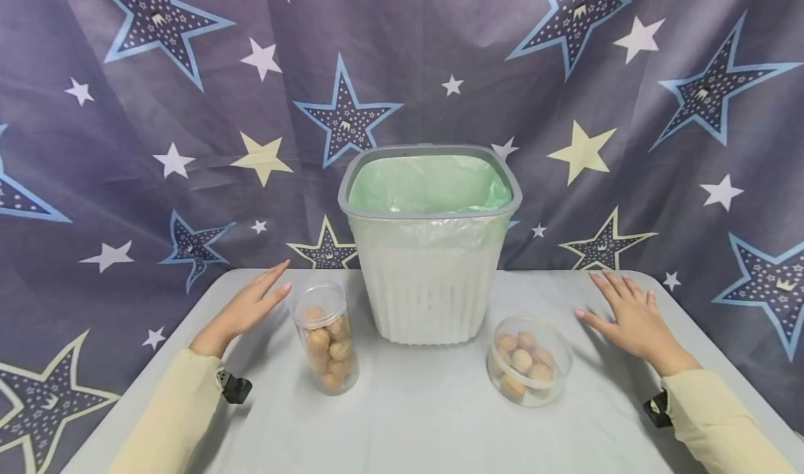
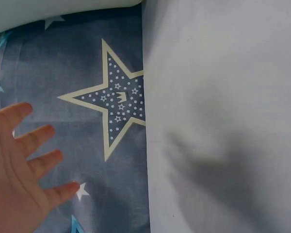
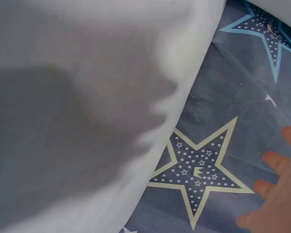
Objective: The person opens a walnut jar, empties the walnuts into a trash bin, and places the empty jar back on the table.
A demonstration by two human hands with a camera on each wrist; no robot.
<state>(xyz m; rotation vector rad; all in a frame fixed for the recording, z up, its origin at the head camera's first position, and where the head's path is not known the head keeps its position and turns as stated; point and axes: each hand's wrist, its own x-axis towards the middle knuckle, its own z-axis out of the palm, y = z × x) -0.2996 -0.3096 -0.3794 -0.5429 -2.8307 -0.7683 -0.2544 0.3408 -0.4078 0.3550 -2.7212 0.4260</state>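
My left hand [image 1: 246, 308] hovers with fingers straight to the left of a tall clear jar [image 1: 324, 338] and holds nothing. Walnuts [image 1: 341, 350] fill most of that jar. On the other side, my right hand [image 1: 631, 318] is spread in the air, right of a low round clear container [image 1: 555, 373] with several walnuts [image 1: 522, 360] inside. In the left wrist view the left hand [image 2: 19, 174] shows its open palm and parted fingers. The right wrist view catches only part of the right hand [image 3: 279, 189], its fingers extended.
Between the two containers, farther back, stands a white bin [image 1: 430, 285] with a grey rim and a pale green liner bag [image 1: 433, 181]. A star-printed curtain [image 1: 440, 27] hangs right behind the far edge of the light table [image 1: 402, 425].
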